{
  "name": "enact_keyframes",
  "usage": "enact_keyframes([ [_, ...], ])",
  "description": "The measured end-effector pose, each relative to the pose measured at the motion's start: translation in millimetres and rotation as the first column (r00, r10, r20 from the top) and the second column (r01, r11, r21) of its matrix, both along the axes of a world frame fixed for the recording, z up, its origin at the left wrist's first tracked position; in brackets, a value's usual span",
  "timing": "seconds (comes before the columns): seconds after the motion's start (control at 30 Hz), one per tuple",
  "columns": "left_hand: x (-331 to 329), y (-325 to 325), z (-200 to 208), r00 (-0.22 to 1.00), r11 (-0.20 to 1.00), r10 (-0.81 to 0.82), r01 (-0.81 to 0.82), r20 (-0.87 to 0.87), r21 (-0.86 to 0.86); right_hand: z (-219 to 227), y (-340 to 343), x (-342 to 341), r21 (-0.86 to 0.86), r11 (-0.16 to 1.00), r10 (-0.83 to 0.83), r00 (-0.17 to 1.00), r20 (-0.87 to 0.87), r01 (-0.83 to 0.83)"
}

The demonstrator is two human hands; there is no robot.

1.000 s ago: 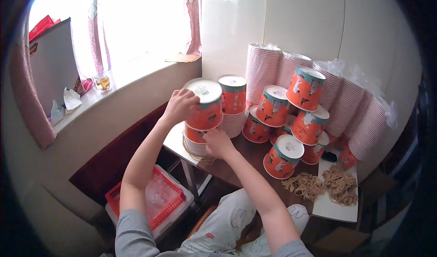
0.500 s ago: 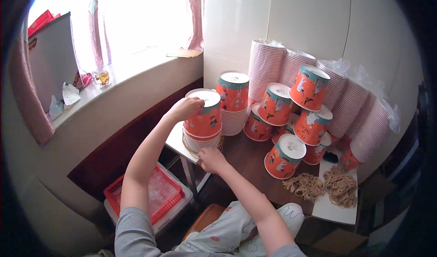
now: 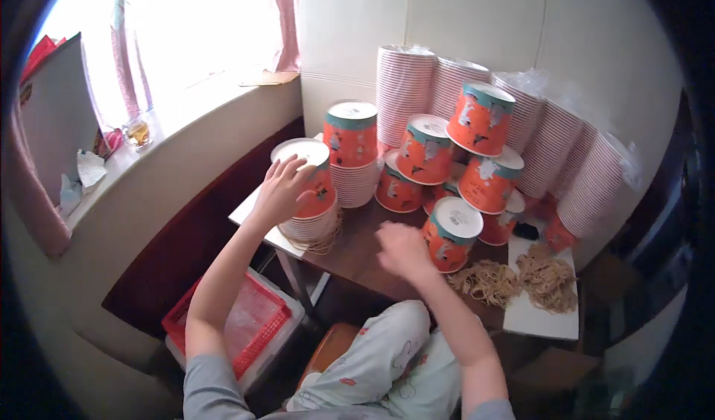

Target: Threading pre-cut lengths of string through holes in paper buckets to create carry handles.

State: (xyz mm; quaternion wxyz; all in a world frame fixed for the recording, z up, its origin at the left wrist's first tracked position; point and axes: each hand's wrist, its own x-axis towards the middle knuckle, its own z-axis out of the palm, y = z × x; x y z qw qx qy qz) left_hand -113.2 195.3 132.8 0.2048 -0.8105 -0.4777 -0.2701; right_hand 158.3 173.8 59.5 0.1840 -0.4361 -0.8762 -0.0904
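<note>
Pale-walled room, with a bright window [image 3: 208, 25] beyond the left end of a brown table [image 3: 357, 260], the landmark here. On the sill to the table's left, a glass [image 3: 138, 133] with amber contents. On the floor below the table's left end, a red basket [image 3: 268, 336].

At the table's left end, a near stack of orange tubs [image 3: 320, 184], upturned and nested, with white rims below and tan bands [image 3: 324, 243] looped about its foot. Just behind, on the same end of the table, a second stack [image 3: 352, 144] of the same kind.

Against the near stack's top tub, left hand [image 3: 281, 188] with fingers spread and thumb held out, not gripping; light contact or none, impossible to tell. Above the table's middle, right hand [image 3: 404, 250] with fingers partly curled, just beside a lone orange tub [image 3: 439, 245]; impossible to tell whether holding anything.

Towards the table's right end, a pile of upturned tubs [image 3: 480, 126] and, nearer the front edge, heaps of tan loops [image 3: 547, 278]. Along the table's back, tall stacks in clear plastic [image 3: 406, 92].
</note>
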Motion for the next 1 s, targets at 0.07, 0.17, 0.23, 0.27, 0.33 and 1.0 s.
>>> enact_keyframes([
  [0.07, 24, -15, -12, 0.980, 0.985, -0.174, 0.174, 0.099, 0.010, -10, -1, 60, 0.167, 0.944, -0.278, 0.959, -0.054, 0.283],
  [0.17, 64, -52, -26, 0.933, 0.940, -0.339, 0.342, 0.124, -0.002, -27, -2, 117, 0.225, 0.845, -0.482, 0.873, -0.075, 0.485],
  [0.23, 83, -70, -35, 0.883, 0.897, -0.427, 0.441, 0.193, -0.030, -40, 2, 132, 0.214, 0.879, -0.415, 0.904, -0.100, 0.427],
  [0.27, 90, -76, -43, 0.867, 0.884, -0.451, 0.467, 0.212, -0.029, -42, 1, 135, 0.265, 0.877, -0.382, 0.916, -0.122, 0.401],
  [0.33, 103, -90, -49, 0.857, 0.873, -0.450, 0.481, 0.250, -0.076, -32, -2, 130, 0.132, 0.916, -0.359, 0.921, -0.150, 0.378],
  [1.0, 144, -118, -51, 0.470, 0.537, -0.266, 0.797, 0.842, -0.276, -31, -108, 184, -0.429, 0.609, -0.590, -0.020, -0.807, -0.667],
])
